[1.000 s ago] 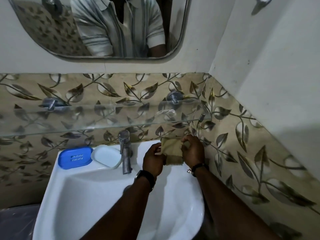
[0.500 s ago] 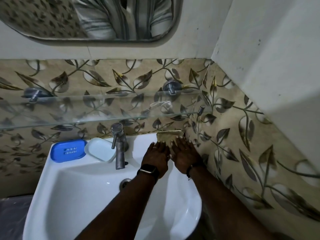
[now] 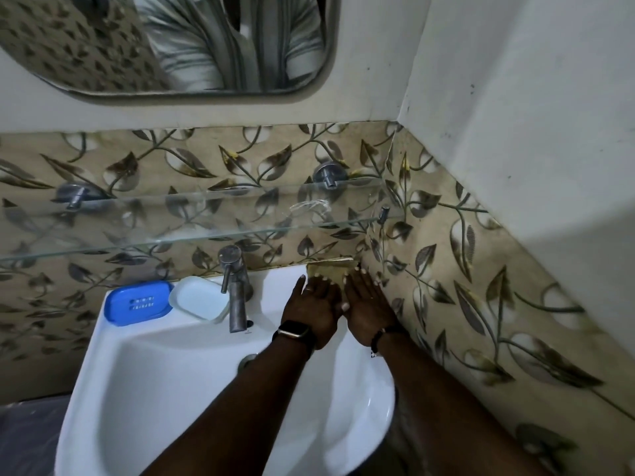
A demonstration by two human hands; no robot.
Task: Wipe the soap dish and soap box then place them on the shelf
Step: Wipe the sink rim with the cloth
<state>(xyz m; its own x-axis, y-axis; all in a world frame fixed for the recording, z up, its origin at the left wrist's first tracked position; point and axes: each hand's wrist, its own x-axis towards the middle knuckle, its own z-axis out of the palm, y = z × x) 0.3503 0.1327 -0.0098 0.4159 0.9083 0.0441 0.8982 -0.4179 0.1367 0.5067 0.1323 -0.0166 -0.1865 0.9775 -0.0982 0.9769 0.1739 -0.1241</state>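
Note:
A blue soap box [image 3: 139,303] lies on the back left ledge of the white sink [image 3: 165,379]. Beside it, just left of the tap, sits a white soap dish [image 3: 198,297]. A tan cloth [image 3: 330,269] lies flat on the sink's back right corner. My left hand [image 3: 314,309] and my right hand [image 3: 366,304] rest palm down side by side on the cloth's near part, fingers flat. The glass shelf [image 3: 192,225] runs along the wall above the sink with nothing on it.
A steel tap [image 3: 235,286] stands at the middle of the sink's back ledge. Leaf-patterned tiles cover both walls, and the right wall is close to my right arm. A mirror [image 3: 171,46] hangs above. Something covered in plastic sits at the lower left.
A second ago both hands held the cloth up off the sink. They have lowered it onto the back right corner and now press flat on it. The view has tilted downward.

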